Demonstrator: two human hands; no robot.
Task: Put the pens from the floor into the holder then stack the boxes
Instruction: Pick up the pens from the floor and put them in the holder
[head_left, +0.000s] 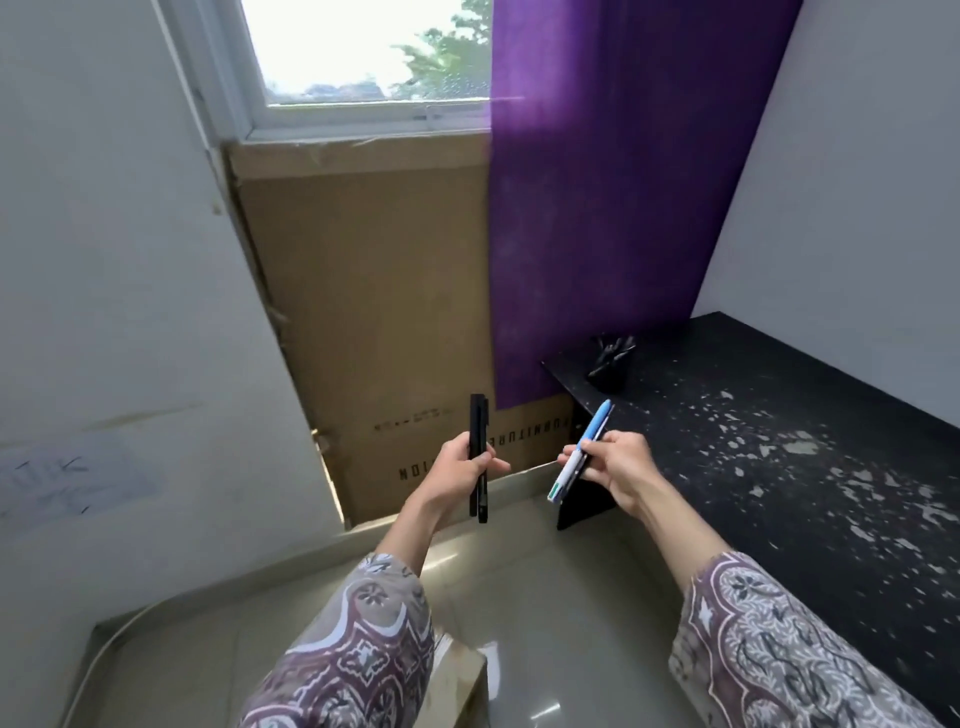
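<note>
Both hands are up and loaded: the left hand (464, 467) has its fingers curled round black pens (478, 457), held upright, well to the left of the holder (609, 371), while the right hand (618, 470) pinches a blue-and-white pen (581, 452) at a slant, its blue end tipped toward the holder. That holder is the dark cup standing near the front corner of the black surface (779, 441), with a few pens already poking out of it. Neither hand is over it yet; the right one is just short of it, the left further back. No boxes clearly in view, save a pale cardboard edge (457, 670) down by the left sleeve, far below the holder, so stacking looks like a later job. Now the risks. The holder is small, dark against a dark top, and partly full, so a slanted pen could catch on the ones inside or on the rim and skitter off the edge to the floor. The left hand seems to hold more than one pen in a loose bundle; dropping them in together could jam the mouth or tip the cup over, being so near the corner.
</note>
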